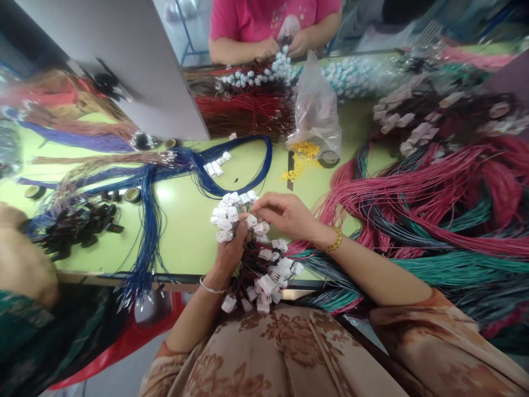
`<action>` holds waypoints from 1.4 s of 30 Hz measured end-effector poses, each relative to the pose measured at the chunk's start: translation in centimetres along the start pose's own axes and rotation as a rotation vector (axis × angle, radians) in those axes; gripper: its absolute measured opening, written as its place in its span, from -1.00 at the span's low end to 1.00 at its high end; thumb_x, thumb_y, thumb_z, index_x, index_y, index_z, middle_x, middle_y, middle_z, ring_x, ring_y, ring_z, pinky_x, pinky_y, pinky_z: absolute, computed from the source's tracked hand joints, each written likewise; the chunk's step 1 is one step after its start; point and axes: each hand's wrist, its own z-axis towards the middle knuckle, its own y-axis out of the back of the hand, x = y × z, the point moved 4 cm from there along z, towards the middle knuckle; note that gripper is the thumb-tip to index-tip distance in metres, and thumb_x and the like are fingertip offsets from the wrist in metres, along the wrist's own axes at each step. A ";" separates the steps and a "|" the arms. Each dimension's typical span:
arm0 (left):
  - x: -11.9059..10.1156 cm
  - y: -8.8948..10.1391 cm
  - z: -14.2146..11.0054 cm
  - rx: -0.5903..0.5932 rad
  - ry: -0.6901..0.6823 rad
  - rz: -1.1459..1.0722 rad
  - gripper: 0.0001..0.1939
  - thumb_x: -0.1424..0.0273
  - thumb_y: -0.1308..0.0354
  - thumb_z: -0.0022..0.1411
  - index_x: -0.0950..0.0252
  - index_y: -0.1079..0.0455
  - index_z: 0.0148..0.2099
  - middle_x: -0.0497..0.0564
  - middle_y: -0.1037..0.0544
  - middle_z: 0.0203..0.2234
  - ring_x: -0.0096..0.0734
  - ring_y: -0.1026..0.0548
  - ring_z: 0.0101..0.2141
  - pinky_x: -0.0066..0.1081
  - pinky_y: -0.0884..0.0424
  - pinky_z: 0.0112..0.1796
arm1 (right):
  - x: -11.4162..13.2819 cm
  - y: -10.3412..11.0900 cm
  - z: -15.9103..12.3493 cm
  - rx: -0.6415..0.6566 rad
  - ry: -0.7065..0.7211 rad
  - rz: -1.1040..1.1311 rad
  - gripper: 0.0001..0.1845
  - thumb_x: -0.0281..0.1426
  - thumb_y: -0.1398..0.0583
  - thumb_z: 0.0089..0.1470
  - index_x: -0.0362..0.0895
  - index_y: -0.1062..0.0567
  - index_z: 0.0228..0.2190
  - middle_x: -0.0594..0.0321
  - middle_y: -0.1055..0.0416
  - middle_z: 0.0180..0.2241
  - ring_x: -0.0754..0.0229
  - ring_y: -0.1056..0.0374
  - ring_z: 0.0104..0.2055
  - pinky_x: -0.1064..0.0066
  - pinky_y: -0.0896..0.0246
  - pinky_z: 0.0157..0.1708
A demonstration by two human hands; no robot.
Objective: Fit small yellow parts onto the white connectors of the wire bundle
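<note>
My left hand (232, 245) is closed round a bunch of wires that end in white plastic connectors (225, 212), fanned out above the fist. Against the right side of that bunch, my right hand (283, 212) pinches with thumb and forefinger at one connector; what exactly lies between the fingertips is too small to make out. More white connectors (266, 284) on dark wires lie below my hands, over the table edge near my lap. Pink, green and black wires (314, 253) run off from there to the right.
Small yellow pieces (303, 157) lie beside a clear plastic bag (316, 107). Blue wires (264, 160) curve across the green table (182, 231); black connectors (82, 226) are at left. Pink wires (413, 187) heap at right. A co-worker (275, 27) sits opposite, another person's arm (20, 259) at left.
</note>
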 end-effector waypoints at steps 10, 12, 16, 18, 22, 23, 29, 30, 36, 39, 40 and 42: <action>0.4 0.2 0.0 -0.052 0.055 -0.069 -0.48 -0.12 -0.33 0.05 0.27 -0.46 -0.34 -0.13 -0.33 -0.61 -0.53 -0.23 -0.57 -0.45 -0.23 -0.54 | 1.4 -0.8 -0.8 -0.074 0.250 -0.292 -0.84 -0.51 -0.12 0.22 -0.11 -0.51 -0.28 0.25 -0.51 -0.35 0.30 -0.36 -0.37 0.44 -0.28 -0.34; 0.4 0.2 0.1 -0.052 0.060 -0.070 -0.47 -0.13 -0.34 0.02 0.27 -0.47 -0.31 -0.14 -0.34 -0.61 -0.54 -0.24 -0.58 -0.46 -0.23 -0.55 | 1.4 -0.9 -0.9 -0.082 0.237 -0.329 -0.86 -0.49 -0.11 0.23 -0.11 -0.48 -0.30 0.27 -0.49 -0.39 0.31 -0.33 -0.40 0.45 -0.24 -0.37; 0.5 0.2 0.1 -0.085 0.057 -0.069 -0.49 -0.10 -0.35 0.04 0.28 -0.41 -0.41 -0.16 -0.30 -0.65 -0.57 -0.23 -0.60 -0.47 -0.21 -0.55 | 1.3 -1.2 -1.0 -0.051 0.246 -0.451 -0.83 -0.45 -0.08 0.27 -0.10 -0.47 -0.31 0.29 -0.48 -0.43 0.29 -0.31 -0.42 0.46 -0.18 -0.39; 0.6 0.3 0.1 -0.103 0.046 -0.079 -0.51 -0.06 -0.35 0.07 0.28 -0.40 -0.42 -0.16 -0.29 -0.65 -0.57 -0.22 -0.60 -0.48 -0.20 -0.55 | 1.2 -1.3 -0.9 -0.028 0.257 -0.517 -0.80 -0.44 -0.06 0.28 -0.10 -0.46 -0.33 0.27 -0.48 -0.44 0.27 -0.31 -0.42 0.46 -0.16 -0.40; 0.5 0.3 0.0 -0.105 -0.014 -0.074 -0.62 0.04 -0.32 0.17 0.28 -0.48 -0.29 -0.15 -0.32 -0.62 -0.55 -0.24 -0.57 -0.47 -0.22 -0.51 | 0.8 -1.7 -0.7 0.007 0.223 -0.604 -0.77 -0.44 -0.02 0.28 -0.10 -0.46 -0.34 0.24 -0.49 -0.44 0.25 -0.33 -0.42 0.44 -0.15 -0.39; 0.5 0.3 0.0 -0.114 -0.028 -0.068 -0.64 0.06 -0.31 0.18 0.28 -0.49 -0.27 -0.15 -0.33 -0.61 -0.55 -0.25 -0.56 -0.47 -0.23 -0.50 | 0.7 -1.8 -0.7 0.013 0.205 -0.615 -0.78 -0.44 -0.03 0.28 -0.10 -0.46 -0.32 0.23 -0.51 -0.43 0.24 -0.34 -0.41 0.43 -0.16 -0.39; 0.0 0.0 -0.1 -0.223 -0.066 -0.060 -0.71 0.15 -0.33 0.17 0.29 -0.46 -0.32 -0.12 -0.44 -0.53 -0.52 -0.36 -0.50 -0.47 -0.34 -0.40 | 0.5 -3.4 -1.8 -0.010 0.141 -0.622 -0.64 -0.52 -0.08 0.20 -0.10 -0.46 0.00 0.16 -0.63 -0.23 0.21 -0.46 -0.36 0.40 -0.17 -0.44; 0.0 0.0 -0.1 -0.239 -0.060 -0.047 -0.72 0.18 -0.33 0.17 0.29 -0.45 -0.34 -0.11 -0.46 -0.52 -0.50 -0.38 -0.48 -0.47 -0.35 -0.39 | 0.6 -3.8 -2.0 -0.008 0.133 -0.608 -0.58 -0.53 -0.08 0.18 -0.09 -0.44 0.05 0.17 -0.63 -0.23 0.22 -0.45 -0.40 0.41 -0.16 -0.46; -0.5 0.2 0.1 -0.266 -0.047 0.087 -0.70 0.18 -0.29 0.22 0.29 -0.39 -0.39 -0.09 -0.45 -0.54 -0.46 -0.39 -0.48 -0.44 -0.35 -0.39 | 0.4 -4.1 -1.6 0.003 0.120 -0.522 -0.58 -0.51 -0.07 0.18 -0.10 -0.48 0.04 0.26 -0.62 -0.32 0.28 -0.38 -0.49 0.43 -0.15 -0.48; -0.8 0.0 0.4 -0.184 -0.104 0.151 -0.62 0.04 -0.17 0.31 0.29 -0.46 -0.26 -0.01 -0.50 -0.43 -0.37 -0.45 -0.35 -0.38 -0.40 -0.26 | -1.1 -0.2 0.0 -0.107 0.041 -0.499 -0.71 -0.43 -0.07 0.24 -0.13 -0.57 -0.14 0.21 -0.61 -0.30 0.26 -0.40 -0.43 0.42 -0.24 -0.37; -0.7 0.0 0.5 -0.164 -0.126 0.160 -0.58 0.00 -0.14 0.31 0.29 -0.48 -0.19 0.01 -0.51 -0.38 -0.33 -0.46 -0.30 -0.36 -0.41 -0.22 | -1.9 1.7 0.5 -0.165 -0.012 -0.537 -0.72 -0.43 -0.08 0.23 -0.13 -0.58 -0.17 0.20 -0.61 -0.28 0.24 -0.42 -0.40 0.39 -0.26 -0.33; -0.3 0.0 0.8 -0.135 -0.138 0.138 -0.49 -0.06 -0.15 0.28 0.29 -0.44 -0.01 0.04 -0.52 -0.32 -0.30 -0.48 -0.26 -0.34 -0.43 -0.19 | -3.8 5.4 1.3 -0.271 -0.152 -0.695 -0.75 -0.47 -0.12 0.16 -0.18 -0.58 -0.21 0.13 -0.60 -0.28 0.15 -0.44 -0.32 0.33 -0.26 -0.25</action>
